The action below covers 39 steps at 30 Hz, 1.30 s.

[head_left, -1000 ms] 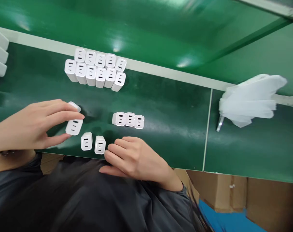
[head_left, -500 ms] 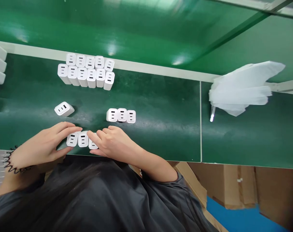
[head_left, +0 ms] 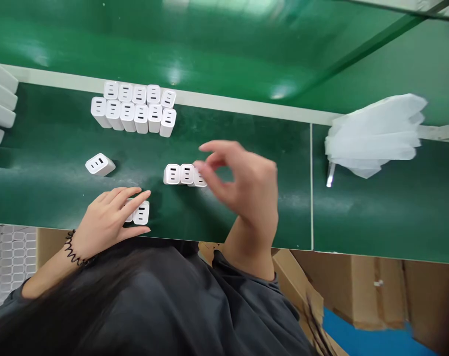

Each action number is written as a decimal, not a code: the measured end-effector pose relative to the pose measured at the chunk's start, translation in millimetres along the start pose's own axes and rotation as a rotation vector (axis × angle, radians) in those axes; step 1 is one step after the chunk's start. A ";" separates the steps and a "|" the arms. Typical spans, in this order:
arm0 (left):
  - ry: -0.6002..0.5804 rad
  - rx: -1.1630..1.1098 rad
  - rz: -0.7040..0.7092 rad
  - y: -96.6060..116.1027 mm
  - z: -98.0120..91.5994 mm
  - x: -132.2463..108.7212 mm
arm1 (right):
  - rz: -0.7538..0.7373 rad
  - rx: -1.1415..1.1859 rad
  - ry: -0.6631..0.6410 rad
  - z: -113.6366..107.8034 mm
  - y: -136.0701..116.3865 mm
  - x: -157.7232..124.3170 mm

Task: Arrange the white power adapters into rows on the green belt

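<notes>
My left hand [head_left: 109, 215] reaches over a short row of white charger blocks near the bench's front edge. Its fingers stretch along the far side and the thumb lies apart on the near side. One charger [head_left: 141, 212] shows between them; another beside it is mostly covered. My right hand [head_left: 246, 183], slightly blurred, is raised with thumb and fingers apart and curved. Its thumb tip overlaps the right end of a second row of three chargers [head_left: 187, 174]; I cannot tell whether it touches. A single charger [head_left: 100, 164] lies tilted behind my left hand.
Two rows of chargers [head_left: 134, 117] stand at the back of the green bench [head_left: 246, 138]. More white blocks [head_left: 0, 101] are stacked at far left. White translucent sheets [head_left: 373, 136] lie at right. Below are a compartmented tray [head_left: 12, 262] and cardboard boxes [head_left: 376, 291].
My right hand has left the front row and moved right and up to the second row's right end. My left hand has shifted right, over the front row.
</notes>
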<state>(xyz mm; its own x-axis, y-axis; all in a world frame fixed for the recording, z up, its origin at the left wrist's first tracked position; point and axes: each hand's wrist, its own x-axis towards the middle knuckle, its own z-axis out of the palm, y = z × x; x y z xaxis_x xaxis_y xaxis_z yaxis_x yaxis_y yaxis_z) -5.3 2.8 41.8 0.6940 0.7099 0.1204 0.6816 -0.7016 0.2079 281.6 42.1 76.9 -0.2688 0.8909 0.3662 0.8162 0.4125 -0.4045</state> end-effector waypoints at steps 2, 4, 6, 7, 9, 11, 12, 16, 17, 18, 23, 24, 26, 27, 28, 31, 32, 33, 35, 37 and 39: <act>0.052 0.032 0.054 0.3 5.4 3.0 | 0.133 -0.041 0.126 -0.8 13.1 3.7; 0.100 0.037 0.096 -0.4 8.6 3.9 | 0.163 -0.027 0.164 4.0 20.7 6.6; 0.124 0.017 0.114 -2.9 8.0 0.8 | 0.153 -0.012 0.169 10.9 24.3 8.2; 0.130 0.005 0.111 -5.3 6.3 -2.8 | 0.150 -0.012 0.166 14.1 25.3 8.7; 0.150 0.002 0.071 -13.5 0.6 -14.1 | 0.157 -0.026 0.146 18.2 26.4 9.4; 0.188 0.044 -0.015 -26.7 -6.6 -30.0 | 0.159 -0.040 0.138 19.5 26.5 9.8; 0.210 0.078 -0.072 -35.0 -10.3 -39.1 | 0.162 -0.044 0.133 19.5 26.1 10.0; 0.253 0.209 -0.275 -76.2 -21.6 -73.5 | 0.209 -0.063 0.081 20.1 23.8 9.9; 0.262 0.235 -0.304 -87.9 -23.1 -80.0 | 0.217 -0.074 0.068 21.5 23.9 9.7; 0.272 0.255 -0.327 -100.1 -24.1 -85.0 | 0.219 -0.085 0.066 23.5 24.4 9.5; 0.195 0.214 -0.412 -162.3 -26.4 -87.7 | 0.167 -0.105 0.057 36.4 29.7 9.2; 0.183 0.194 -0.401 -173.4 -27.2 -84.9 | 0.155 -0.110 0.042 38.1 30.7 9.1; 0.174 0.174 -0.364 -192.8 -29.5 -78.5 | 0.131 -0.114 0.013 40.6 32.5 9.0; 0.174 0.173 -0.349 -201.2 -30.8 -75.6 | 0.117 -0.112 0.001 41.5 33.5 9.1; 0.176 0.177 -0.341 -208.5 -31.9 -73.2 | 0.103 -0.108 -0.009 42.3 34.5 9.4; 0.176 0.193 -0.338 -223.8 -33.9 -69.9 | 0.078 -0.113 -0.005 44.4 37.5 10.7; 0.171 0.197 -0.336 -226.6 -34.2 -70.4 | 0.072 -0.117 -0.005 45.1 38.4 11.2; 0.164 0.202 -0.334 -228.3 -34.5 -71.8 | 0.067 -0.118 -0.008 45.7 39.3 11.6; 0.150 0.219 -0.343 -228.8 -35.0 -77.4 | 0.064 -0.113 -0.011 46.8 41.0 11.9; 0.157 0.239 -0.370 -226.5 -35.9 -86.5 | 0.068 -0.105 -0.031 47.7 42.3 11.8; 0.194 0.258 -0.406 -222.6 -36.5 -97.3 | 0.086 -0.102 -0.040 48.3 42.9 11.6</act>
<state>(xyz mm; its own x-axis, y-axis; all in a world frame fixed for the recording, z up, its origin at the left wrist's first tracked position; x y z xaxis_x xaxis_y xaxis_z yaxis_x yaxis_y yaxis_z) -233.0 92.3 19.3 0.3227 0.9094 0.2622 0.9390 -0.3425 0.0324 288.8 79.3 23.3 -0.2143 0.9298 0.2992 0.8843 0.3147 -0.3449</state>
